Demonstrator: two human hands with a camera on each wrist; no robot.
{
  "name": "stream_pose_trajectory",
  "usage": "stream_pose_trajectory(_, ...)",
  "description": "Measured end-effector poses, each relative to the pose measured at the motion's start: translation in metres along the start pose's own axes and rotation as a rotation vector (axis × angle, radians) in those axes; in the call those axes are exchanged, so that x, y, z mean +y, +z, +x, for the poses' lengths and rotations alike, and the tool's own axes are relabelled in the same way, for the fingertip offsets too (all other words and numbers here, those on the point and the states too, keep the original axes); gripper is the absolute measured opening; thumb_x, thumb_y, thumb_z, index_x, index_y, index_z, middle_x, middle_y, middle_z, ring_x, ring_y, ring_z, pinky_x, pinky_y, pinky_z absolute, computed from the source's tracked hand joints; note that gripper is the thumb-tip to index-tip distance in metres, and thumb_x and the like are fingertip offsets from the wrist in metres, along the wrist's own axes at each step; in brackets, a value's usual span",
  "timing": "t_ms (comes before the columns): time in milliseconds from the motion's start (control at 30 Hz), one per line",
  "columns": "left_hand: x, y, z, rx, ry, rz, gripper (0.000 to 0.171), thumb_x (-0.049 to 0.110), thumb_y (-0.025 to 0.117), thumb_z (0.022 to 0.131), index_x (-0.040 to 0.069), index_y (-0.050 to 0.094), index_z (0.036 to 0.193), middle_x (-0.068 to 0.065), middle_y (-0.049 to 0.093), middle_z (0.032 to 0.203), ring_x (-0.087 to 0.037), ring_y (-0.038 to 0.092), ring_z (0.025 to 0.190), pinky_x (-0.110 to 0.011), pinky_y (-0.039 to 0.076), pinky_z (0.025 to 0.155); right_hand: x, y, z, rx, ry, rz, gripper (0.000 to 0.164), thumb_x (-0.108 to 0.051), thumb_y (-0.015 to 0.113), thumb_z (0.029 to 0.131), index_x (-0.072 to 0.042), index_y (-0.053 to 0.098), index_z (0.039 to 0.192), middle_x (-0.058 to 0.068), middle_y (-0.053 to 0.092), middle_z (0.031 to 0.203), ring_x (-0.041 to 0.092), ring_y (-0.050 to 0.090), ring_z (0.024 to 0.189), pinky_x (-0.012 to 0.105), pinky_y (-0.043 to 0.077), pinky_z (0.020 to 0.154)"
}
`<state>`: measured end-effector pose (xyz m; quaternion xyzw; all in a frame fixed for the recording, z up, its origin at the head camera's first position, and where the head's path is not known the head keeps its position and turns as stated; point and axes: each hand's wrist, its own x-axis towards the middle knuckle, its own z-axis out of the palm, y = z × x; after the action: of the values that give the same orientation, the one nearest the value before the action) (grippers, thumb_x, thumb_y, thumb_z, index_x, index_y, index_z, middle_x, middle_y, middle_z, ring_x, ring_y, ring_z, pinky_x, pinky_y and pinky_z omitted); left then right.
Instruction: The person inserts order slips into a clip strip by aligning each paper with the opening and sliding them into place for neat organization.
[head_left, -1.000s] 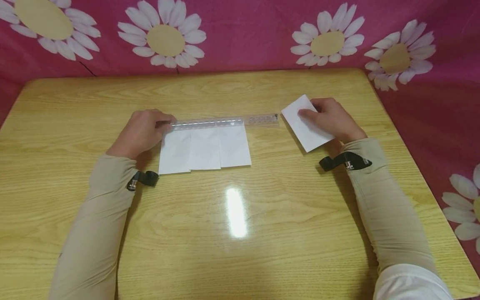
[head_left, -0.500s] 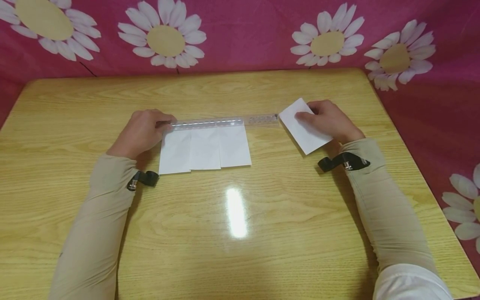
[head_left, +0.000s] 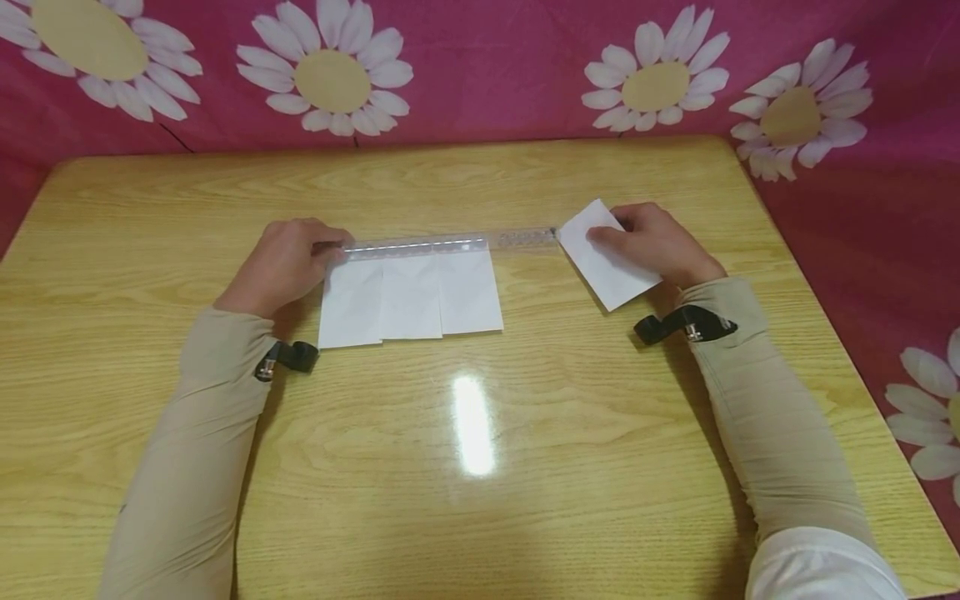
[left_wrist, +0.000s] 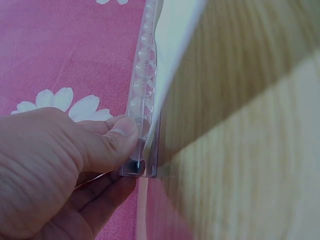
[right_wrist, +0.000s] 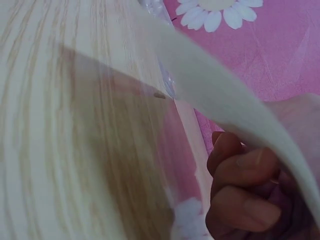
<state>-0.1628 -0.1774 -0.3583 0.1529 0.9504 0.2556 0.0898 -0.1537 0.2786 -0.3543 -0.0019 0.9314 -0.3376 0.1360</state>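
A long clear plastic ticket rail [head_left: 517, 239] lies across the table, with a row of round balls inside it, plain in the left wrist view. My left hand [head_left: 281, 258] grips its left end, thumb on the near face and fingers behind. Three white paper slips [head_left: 411, 297] hang side by side from the rail's left and middle part, overlapping a little. My right hand [head_left: 648, 246] pinches another white paper slip [head_left: 609, 267], thumb on top and fingers beneath. That slip is tilted, and its left corner is at the rail's right end; whether they touch I cannot tell.
The wood-grain table [head_left: 465, 533] has a bright light reflection in its middle. Behind it and on the right hangs a pink cloth [head_left: 487, 75] with daisies. Black camera mounts [head_left: 292, 357] sit on both wrists, near the table surface.
My right hand has moved slightly left and towards me with its paper slip, bringing the slip's corner to the rail's end. The left hand, the rail and the three slips have stayed still.
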Motion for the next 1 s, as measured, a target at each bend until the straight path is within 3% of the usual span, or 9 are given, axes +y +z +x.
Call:
stream_pose_trajectory(233,0.0015,0.0002,0.0001,-0.008,-0.014,-0.008,0.033,0.007,0.062,0.102,0.006,0.069,0.135,-0.021,0.069,0.131,-0.035,0.059,0.113,-0.054,0.052,0.106,-0.0004,-0.0022,-0.0016,-0.004,0.02,0.0,0.046,-0.043,0.058,0.103,-0.008,0.066,0.132,0.004,0.067,0.086,0.014,0.064,0.064,0.03,0.053,0.058)
stream_pose_trajectory(600,0.0019,-0.0004,-0.0005,-0.009,-0.021,-0.009,0.033,0.008,0.062,0.102,0.006,0.069,0.135,-0.021,0.069,0.132,-0.035,0.06,0.115,-0.054,0.051,0.107,0.0,0.0015,0.0012,-0.022,0.021,0.006,0.045,-0.043,0.059,0.103,-0.006,0.068,0.128,0.0,0.066,0.078,0.012,0.063,0.06,0.029,0.052,0.055)
stream_pose_trajectory(1000,0.0008,0.0002,-0.0009,-0.009,-0.015,-0.012,0.033,0.009,0.061,0.103,0.006,0.069,0.135,-0.02,0.069,0.129,-0.033,0.059,0.11,-0.052,0.052,0.102,-0.0026,0.0058,-0.0003,-0.036,0.074,0.062,0.045,-0.038,0.059,0.103,-0.005,0.065,0.133,0.003,0.067,0.082,0.014,0.066,0.062,0.031,0.056,0.058)
